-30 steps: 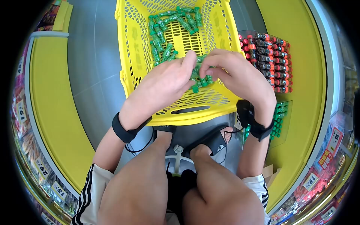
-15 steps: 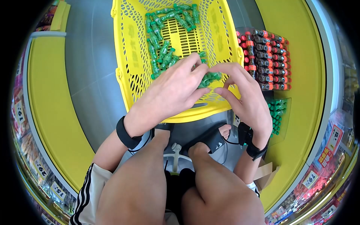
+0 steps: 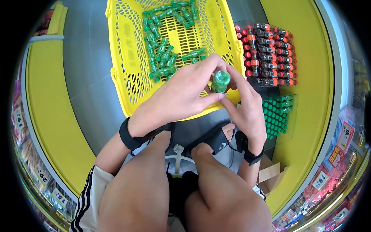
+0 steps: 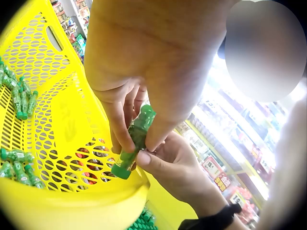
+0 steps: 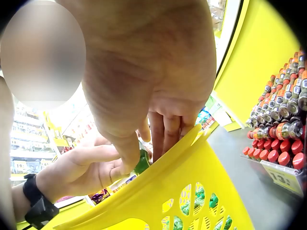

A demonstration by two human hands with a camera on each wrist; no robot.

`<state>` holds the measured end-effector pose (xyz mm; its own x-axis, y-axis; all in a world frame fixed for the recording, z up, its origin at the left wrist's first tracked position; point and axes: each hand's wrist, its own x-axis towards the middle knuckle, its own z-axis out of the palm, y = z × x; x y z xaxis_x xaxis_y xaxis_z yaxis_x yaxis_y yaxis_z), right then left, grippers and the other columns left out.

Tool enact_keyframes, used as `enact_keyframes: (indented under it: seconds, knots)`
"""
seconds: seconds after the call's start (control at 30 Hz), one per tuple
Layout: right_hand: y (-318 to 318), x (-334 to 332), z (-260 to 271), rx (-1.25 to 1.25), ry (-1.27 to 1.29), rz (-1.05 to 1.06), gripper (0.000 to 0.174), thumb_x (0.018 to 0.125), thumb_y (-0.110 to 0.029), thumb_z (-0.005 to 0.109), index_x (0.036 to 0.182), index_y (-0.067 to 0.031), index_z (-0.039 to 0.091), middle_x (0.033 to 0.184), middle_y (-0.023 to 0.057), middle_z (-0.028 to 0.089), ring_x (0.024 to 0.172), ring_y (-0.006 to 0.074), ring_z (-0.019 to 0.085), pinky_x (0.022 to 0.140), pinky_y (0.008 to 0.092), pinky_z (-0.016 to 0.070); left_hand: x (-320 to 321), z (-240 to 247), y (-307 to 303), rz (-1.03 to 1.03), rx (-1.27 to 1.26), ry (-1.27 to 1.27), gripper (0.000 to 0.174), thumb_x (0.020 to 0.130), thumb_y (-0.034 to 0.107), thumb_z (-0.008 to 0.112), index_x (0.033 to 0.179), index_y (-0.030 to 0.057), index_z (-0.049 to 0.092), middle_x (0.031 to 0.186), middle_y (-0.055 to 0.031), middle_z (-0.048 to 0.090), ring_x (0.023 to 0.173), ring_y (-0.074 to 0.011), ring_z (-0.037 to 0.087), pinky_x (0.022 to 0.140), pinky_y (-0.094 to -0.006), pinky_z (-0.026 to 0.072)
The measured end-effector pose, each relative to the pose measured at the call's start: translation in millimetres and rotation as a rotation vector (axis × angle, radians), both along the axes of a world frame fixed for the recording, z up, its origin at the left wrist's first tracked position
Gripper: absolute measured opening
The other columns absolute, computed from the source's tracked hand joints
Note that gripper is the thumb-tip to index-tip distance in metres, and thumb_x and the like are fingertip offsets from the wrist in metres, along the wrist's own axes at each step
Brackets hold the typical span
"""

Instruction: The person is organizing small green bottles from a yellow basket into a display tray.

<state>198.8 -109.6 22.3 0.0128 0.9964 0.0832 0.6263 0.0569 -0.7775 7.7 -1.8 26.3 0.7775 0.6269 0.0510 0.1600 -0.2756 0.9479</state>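
Note:
Over the near end of a yellow shopping basket (image 3: 129, 58), both hands meet at one small green bottle (image 3: 221, 81). My left hand (image 3: 183, 89) pinches it between thumb and fingers. From the other side, my right hand (image 3: 247, 106) has its thumb and curled fingers on the same bottle. The left wrist view shows the bottle (image 4: 139, 132) slanting, its green cap low and close to the right thumb. Only a bit of green shows between the fingers in the right wrist view. Several more green bottles (image 3: 165, 56) lie along the basket's floor, some partly hidden behind the left hand.
Right of the basket stands a stack of dark bottles (image 3: 270, 58) with red caps. Nearer are a clear tray of green-capped bottles (image 3: 275, 116) and an open cardboard box (image 3: 270, 174). Yellow shelf bases (image 3: 50, 116) flank the aisle. My legs (image 3: 135, 185) are below the basket.
The hands have come up from the bottles inside the basket to its near end, now with a green bottle between them. The basket has shifted slightly up and left in view.

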Motion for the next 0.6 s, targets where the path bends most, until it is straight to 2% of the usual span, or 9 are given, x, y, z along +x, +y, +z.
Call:
enact_keyframes:
  seconds: [0.13, 0.23, 0.37, 0.47, 0.6]
  knots:
    - [-7, 3, 7, -0.06, 0.025, -0.05, 0.07, 0.088, 0.001, 0.084, 0.153, -0.0059, 0.059, 0.124, 0.019, 0.073, 0.098, 0.0341, 0.073, 0.087, 0.0432, 0.061, 3, -2, -1, -0.005, -0.015, -0.011, 0.051, 0.097, 0.007, 0.083, 0.136, 0.0028, 0.05, 0.122, -0.0161, 0.073, 0.11, -0.0282, 0.078, 0.093, -0.0395, 0.0661]
    - [-11, -1, 9, -0.078, 0.057, -0.113, 0.068, 0.088, 0.001, 0.084, 0.152, -0.0052, 0.059, 0.122, 0.0199, 0.073, 0.097, 0.0345, 0.072, 0.086, 0.0433, 0.0602, 9, 3, -4, -0.034, -0.138, -0.069, 0.051, 0.099, 0.006, 0.081, 0.139, 0.003, 0.049, 0.121, -0.0161, 0.074, 0.111, -0.027, 0.078, 0.094, -0.0387, 0.0643]
    - [-21, 2, 8, 0.03, -0.019, -0.165, 0.066, 0.088, 0.0, 0.085, 0.149, -0.0052, 0.062, 0.116, 0.0171, 0.072, 0.092, 0.0309, 0.07, 0.082, 0.0417, 0.0587, 19, 10, -7, -0.012, -0.107, -0.025, 0.052, 0.101, 0.009, 0.081, 0.141, 0.0024, 0.049, 0.119, -0.0148, 0.074, 0.106, -0.0258, 0.077, 0.092, -0.038, 0.061]
    - [-33, 5, 11, 0.026, 0.057, -0.237, 0.064, 0.086, -0.001, 0.089, 0.146, -0.0061, 0.066, 0.114, 0.0125, 0.073, 0.087, 0.0242, 0.068, 0.078, 0.0378, 0.0578, 27, 13, -11, -0.012, -0.119, 0.007, 0.052, 0.1, 0.012, 0.083, 0.14, 0.0019, 0.051, 0.118, -0.0144, 0.074, 0.103, -0.0247, 0.077, 0.09, -0.0367, 0.0611]
    - [-52, 15, 17, 0.013, 0.02, -0.271, 0.064, 0.086, 0.0, 0.088, 0.146, -0.0066, 0.066, 0.116, 0.0128, 0.074, 0.086, 0.023, 0.067, 0.076, 0.0356, 0.0574, 43, 15, -21, 0.024, -0.009, -0.024, 0.057, 0.089, 0.014, 0.092, 0.133, 0.0007, 0.058, 0.119, -0.0135, 0.072, 0.1, -0.0254, 0.077, 0.084, -0.0358, 0.0632]
